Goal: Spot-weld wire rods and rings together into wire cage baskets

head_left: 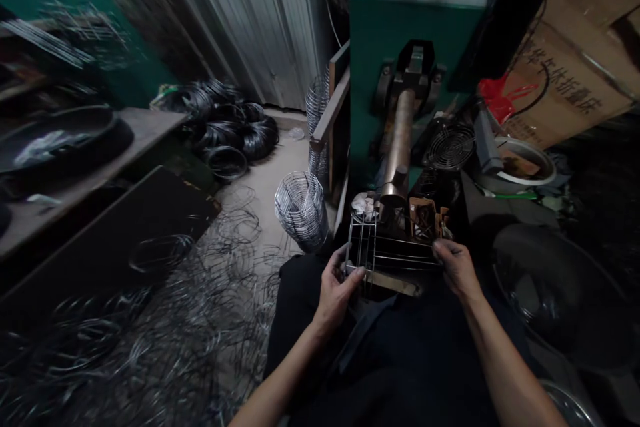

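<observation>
Between my hands, just above my lap, is a wire frame of thin shiny rods, with crossing wires at its left end and long rods running right. My left hand grips that left end, thumb on top. At the far end of the rods my right hand is closed, fingertips pinching the wires. A pale flat bar lies below the frame, near my left thumb. Directly beyond stands a green machine with a thick metal cylinder arm pointing toward me.
A stack of round wire baskets stands on the floor left of my knee. Loose wire rings cover the floor further left, with black wire coils behind. At right are a metal bowl, a fan and cardboard boxes.
</observation>
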Demonstrator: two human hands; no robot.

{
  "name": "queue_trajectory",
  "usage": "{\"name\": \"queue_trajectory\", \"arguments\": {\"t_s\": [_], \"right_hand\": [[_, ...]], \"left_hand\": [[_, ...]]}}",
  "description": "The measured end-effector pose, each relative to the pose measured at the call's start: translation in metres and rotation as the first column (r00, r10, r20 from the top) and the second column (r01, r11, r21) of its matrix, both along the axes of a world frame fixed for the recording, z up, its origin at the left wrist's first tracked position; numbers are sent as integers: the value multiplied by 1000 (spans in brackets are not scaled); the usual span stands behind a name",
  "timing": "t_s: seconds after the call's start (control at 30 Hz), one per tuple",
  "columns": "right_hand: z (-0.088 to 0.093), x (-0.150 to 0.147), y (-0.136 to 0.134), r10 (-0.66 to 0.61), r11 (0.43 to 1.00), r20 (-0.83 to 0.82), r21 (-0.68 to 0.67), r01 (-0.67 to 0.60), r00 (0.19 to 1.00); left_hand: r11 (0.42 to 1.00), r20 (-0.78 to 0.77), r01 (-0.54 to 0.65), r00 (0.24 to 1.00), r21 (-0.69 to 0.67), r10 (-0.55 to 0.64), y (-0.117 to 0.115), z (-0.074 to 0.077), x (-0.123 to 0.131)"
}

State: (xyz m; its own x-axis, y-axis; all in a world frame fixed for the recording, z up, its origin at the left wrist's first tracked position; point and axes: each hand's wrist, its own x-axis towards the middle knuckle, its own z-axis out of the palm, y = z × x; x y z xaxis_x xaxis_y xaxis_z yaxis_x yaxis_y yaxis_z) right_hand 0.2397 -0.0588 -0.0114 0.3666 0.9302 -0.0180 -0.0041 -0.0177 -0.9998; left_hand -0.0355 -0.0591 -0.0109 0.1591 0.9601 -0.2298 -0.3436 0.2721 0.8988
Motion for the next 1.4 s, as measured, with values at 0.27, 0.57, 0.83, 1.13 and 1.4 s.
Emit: {"name": "queue_trajectory", "arguments": {"t_s": [0.27, 0.57, 0.83, 1.13, 1.4], "right_hand": [[-9, 12, 13, 16, 1000, -63, -13, -17, 998], [-13, 16, 27, 38, 999, -82, 30, -36, 996], [-20, 22, 34, 58, 997, -93, 59, -53, 994], [-20, 25, 42, 57, 998, -109, 32, -54, 992], [-18, 26, 49, 52, 998, -60, 44, -49, 997]], "left_hand": [[1000, 24, -18, 1000, -15, 18, 8, 8, 10], [999, -6, -51, 999, 19, 51, 19, 17, 14], [999, 10, -46, 999, 8, 46, 25, 16, 19], [999, 34, -30, 999, 10, 30, 28, 17, 22], [999, 78, 22, 997, 31, -24, 34, 9, 26]]}}
